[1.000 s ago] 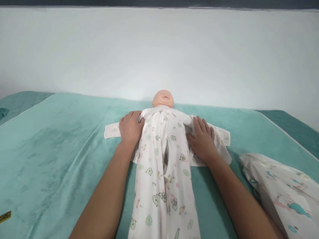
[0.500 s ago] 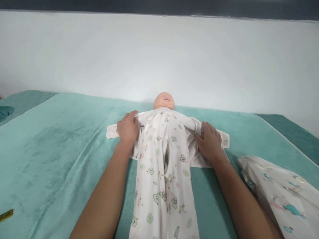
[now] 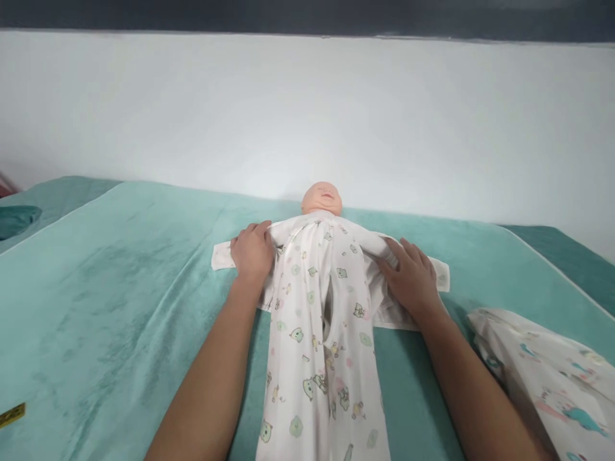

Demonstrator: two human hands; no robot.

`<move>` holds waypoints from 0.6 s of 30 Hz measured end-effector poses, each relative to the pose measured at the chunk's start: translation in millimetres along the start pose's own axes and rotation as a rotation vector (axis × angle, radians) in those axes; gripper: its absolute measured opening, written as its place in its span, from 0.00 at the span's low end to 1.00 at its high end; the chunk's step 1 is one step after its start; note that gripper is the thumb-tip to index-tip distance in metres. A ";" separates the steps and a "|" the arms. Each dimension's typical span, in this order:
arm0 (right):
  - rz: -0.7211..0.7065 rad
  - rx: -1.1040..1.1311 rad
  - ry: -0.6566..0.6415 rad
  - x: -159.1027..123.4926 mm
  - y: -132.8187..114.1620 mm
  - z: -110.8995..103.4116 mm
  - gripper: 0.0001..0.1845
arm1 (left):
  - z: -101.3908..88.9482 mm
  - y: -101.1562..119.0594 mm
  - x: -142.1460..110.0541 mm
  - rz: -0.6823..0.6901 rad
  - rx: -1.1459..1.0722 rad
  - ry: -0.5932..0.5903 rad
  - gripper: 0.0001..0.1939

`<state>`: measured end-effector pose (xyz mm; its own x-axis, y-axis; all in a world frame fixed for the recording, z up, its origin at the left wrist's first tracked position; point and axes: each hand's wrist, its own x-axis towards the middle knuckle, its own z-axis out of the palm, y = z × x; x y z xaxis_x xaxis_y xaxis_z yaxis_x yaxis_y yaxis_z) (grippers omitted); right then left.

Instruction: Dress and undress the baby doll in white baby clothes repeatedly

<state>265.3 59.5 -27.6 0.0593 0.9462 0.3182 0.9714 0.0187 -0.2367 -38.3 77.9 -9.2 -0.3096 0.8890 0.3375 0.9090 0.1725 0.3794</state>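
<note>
A baby doll (image 3: 323,198) lies on its back, its head by the wall. It wears a white long-sleeved baby shirt (image 3: 369,242) with both sleeves spread out sideways. White baby pants (image 3: 331,358) with a green animal print cover it from the chest down, and a gap shows at the crotch. My left hand (image 3: 254,251) is closed around the sleeve on the left, beside the doll's shoulder. On the other side, my right hand (image 3: 411,275) grips the right sleeve, thumb toward the body. The doll's arms are hidden in the cloth.
The doll rests on a teal blanket (image 3: 120,307) spread over the bed. At the lower right lies a crumpled white printed cloth (image 3: 552,378), near my right forearm. A small yellow label (image 3: 12,415) sits at the left edge. A white wall (image 3: 307,115) stands behind.
The whole view has shifted slightly, so everything appears a little lower and to the right. Both hands stay on the sleeves; the right fingers have moved slightly over the cloth.
</note>
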 end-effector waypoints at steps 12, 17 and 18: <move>-0.598 0.166 -0.342 49.7 -172.7 -46.9 0.16 | -0.2 -0.4 3.7 -0.057 0.042 0.002 0.19; -0.771 -0.214 -0.627 77.8 -225.4 -24.0 0.12 | 2.6 -3.9 5.0 -0.048 0.069 -0.039 0.19; -0.775 -0.237 -0.662 81.2 -228.6 -19.9 0.11 | 3.9 -4.8 5.3 -0.041 0.076 -0.041 0.19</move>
<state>52.7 125.6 70.7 -0.6674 0.6912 -0.2771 0.7139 0.6998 0.0263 -43.2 83.4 -12.6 -0.3369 0.8967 0.2871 0.9147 0.2394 0.3254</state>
